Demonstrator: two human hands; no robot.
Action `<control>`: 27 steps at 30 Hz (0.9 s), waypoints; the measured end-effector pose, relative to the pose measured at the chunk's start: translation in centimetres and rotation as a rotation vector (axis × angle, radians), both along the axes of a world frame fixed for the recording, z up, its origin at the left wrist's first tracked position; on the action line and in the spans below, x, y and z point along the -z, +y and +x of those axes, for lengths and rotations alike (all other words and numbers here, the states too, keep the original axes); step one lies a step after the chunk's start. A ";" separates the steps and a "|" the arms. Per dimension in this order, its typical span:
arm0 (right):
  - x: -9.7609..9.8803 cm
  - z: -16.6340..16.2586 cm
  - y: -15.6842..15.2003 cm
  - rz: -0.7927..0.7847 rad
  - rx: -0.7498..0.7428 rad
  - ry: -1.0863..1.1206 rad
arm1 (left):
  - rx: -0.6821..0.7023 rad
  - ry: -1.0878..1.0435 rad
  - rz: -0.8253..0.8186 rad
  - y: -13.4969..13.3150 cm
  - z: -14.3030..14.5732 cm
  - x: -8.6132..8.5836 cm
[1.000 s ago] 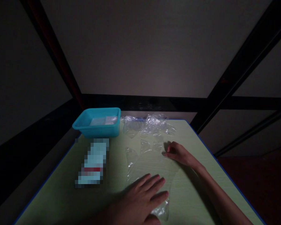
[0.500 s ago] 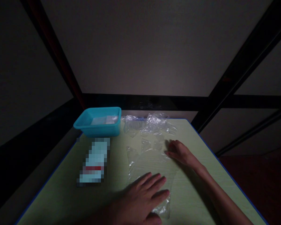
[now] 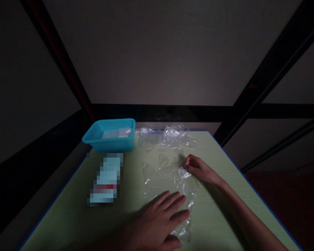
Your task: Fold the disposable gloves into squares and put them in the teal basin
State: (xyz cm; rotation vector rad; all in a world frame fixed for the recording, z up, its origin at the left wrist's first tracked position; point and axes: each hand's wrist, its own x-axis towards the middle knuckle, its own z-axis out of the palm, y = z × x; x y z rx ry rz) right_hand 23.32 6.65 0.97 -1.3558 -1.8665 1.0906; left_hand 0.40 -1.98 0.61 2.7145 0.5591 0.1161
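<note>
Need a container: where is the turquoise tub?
Head view: the turquoise tub sits far left on the table, behind the blurred packet, left of crumpled plastic.

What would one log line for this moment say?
left hand: flat on clear plastic sheet | right hand: pinching its far corner | teal bin: far left of table

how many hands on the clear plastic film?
2. Left hand lies flat on the near end of the clear plastic film; right hand pinches its far edge. No other hands visible.
</note>
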 end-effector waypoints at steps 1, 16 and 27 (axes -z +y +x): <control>0.0 -0.1 0.0 -0.034 -0.005 0.063 | 0.000 0.000 0.003 0.0 0.0 0.0; 1.0 1.2 1.2 -0.130 0.240 0.300 | -0.015 -0.016 -0.026 -0.1 0.0 0.1; 0.0 3.8 1.9 0.081 0.487 0.274 | -0.001 0.026 -0.027 -0.1 0.1 -0.1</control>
